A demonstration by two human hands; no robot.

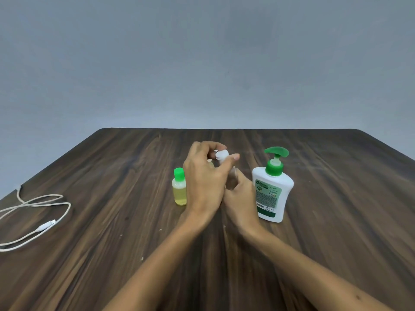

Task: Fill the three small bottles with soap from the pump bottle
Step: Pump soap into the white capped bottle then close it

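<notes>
A white pump bottle (272, 191) with a green pump head stands upright right of centre on the table. A small bottle (179, 188) of yellow liquid with a green cap stands left of my hands. My left hand (205, 178) pinches a white cap (221, 154) at the top of another small bottle. My right hand (241, 196) wraps around that bottle's body, which is mostly hidden behind my fingers. A third small bottle is barely visible behind my left hand.
The dark wooden table (112, 232) ends at a far edge in front of a plain grey wall. A white cable (33, 218) lies coiled near the table's left edge.
</notes>
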